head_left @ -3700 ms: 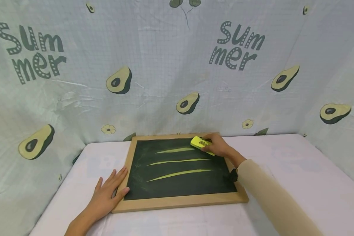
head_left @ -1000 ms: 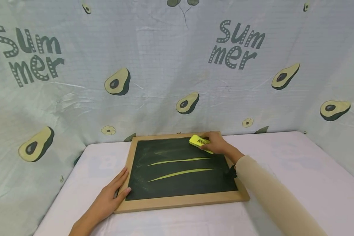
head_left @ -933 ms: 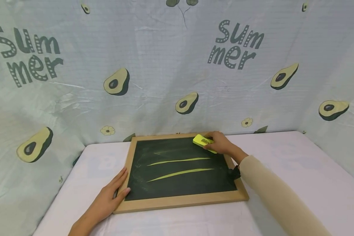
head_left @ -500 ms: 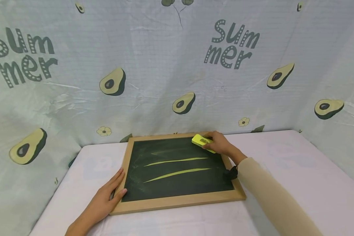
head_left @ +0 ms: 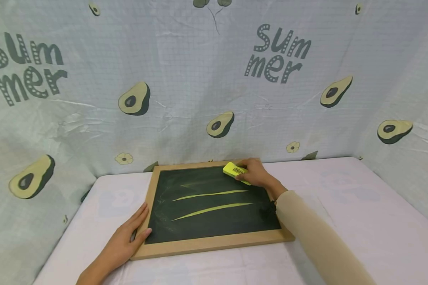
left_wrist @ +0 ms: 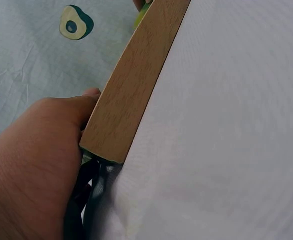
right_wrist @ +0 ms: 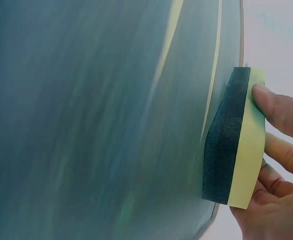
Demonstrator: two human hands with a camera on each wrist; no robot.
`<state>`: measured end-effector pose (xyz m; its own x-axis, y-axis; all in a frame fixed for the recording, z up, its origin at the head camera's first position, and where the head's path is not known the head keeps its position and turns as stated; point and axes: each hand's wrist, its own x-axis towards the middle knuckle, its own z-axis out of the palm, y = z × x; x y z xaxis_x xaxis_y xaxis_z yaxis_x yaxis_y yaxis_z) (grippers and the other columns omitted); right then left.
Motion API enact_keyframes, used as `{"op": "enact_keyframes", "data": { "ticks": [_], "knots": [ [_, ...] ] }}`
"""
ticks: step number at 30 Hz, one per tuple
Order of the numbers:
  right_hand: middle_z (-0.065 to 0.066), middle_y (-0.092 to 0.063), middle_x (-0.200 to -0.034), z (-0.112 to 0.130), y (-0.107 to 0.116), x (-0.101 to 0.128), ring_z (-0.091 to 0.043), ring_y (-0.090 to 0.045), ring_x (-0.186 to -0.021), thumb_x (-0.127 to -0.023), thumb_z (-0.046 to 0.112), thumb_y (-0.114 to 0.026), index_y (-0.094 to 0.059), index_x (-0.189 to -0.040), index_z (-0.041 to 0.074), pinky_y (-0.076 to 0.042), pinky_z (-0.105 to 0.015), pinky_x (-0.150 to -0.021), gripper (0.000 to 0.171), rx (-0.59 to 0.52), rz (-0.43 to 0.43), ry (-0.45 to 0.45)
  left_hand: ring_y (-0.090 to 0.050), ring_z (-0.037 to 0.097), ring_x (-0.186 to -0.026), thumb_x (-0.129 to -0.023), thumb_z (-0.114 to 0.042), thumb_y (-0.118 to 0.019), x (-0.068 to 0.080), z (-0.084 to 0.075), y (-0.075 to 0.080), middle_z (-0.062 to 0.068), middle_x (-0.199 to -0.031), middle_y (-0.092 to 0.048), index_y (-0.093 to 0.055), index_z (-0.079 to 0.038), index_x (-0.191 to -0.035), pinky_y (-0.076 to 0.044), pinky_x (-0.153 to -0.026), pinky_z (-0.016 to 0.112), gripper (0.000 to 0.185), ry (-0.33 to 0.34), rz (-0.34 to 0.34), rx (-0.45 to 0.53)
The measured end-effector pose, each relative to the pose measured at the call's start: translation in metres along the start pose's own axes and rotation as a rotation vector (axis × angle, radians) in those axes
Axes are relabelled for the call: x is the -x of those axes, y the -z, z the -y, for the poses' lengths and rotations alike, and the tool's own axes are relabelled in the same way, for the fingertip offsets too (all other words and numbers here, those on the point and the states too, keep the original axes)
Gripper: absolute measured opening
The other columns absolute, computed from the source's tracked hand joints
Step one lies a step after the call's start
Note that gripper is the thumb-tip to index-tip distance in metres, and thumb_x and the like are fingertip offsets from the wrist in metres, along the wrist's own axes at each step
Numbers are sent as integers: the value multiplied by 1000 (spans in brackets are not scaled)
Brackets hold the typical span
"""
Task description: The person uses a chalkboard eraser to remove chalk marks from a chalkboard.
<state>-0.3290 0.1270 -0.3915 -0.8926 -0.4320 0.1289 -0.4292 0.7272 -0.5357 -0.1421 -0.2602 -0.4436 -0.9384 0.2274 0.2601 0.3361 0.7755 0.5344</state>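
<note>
A right hand (head_left: 255, 174) grips a yellow eraser (head_left: 235, 171) against the far edge of a wood-framed chalkboard (head_left: 214, 206) bearing two yellow chalk strokes; the eraser's label is unreadable. The left hand (head_left: 126, 239) rests flat, fingers straight, on the frame's near left corner. "Summer" is printed on the avocado-print backdrop (head_left: 276, 51).

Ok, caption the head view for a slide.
Right hand holds a yellow eraser on a chalkboard with two lines; left hand rests on its frame.

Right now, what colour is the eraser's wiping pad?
Dark grey foam under a yellow back, clearest in the right wrist view: eraser.
</note>
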Motion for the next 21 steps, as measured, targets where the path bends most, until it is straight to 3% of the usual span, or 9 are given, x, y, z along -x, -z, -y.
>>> {"op": "enact_keyframes", "data": {
  "ticks": [8, 16, 21],
  "knots": [
    [-11, -62, -114, 31, -25, -19, -25, -55, -98, -84, 19, -75, -61, -126, 1, -46, -40, -87, 47, -17, 31, -20, -32, 35, -136, -95, -37, -58, 0, 0, 2, 9, -155, -28, -38, -2, -146, -21, -104, 13, 65, 19, 11, -18],
    [-12, -61, -121, 61, -47, -34, -25, -55, -105, -85, 21, -74, -59, -130, 2, -45, -39, -90, 51, -27, 72, -1, -32, 36, -136, -95, -35, -59, 0, -1, 3, 10, -154, -28, -37, 1, -145, -8, -96, 0, 65, 10, 2, -10],
    [-11, -62, -122, 73, -55, -41, -24, -57, -104, -85, 20, -74, -59, -129, 2, -46, -37, -88, 49, -8, 92, 30, -34, 36, -135, -95, -34, -60, -1, -2, 3, 12, -153, -30, -39, 1, -145, -18, -104, 9, 64, -9, -9, -24]
  ]
}}
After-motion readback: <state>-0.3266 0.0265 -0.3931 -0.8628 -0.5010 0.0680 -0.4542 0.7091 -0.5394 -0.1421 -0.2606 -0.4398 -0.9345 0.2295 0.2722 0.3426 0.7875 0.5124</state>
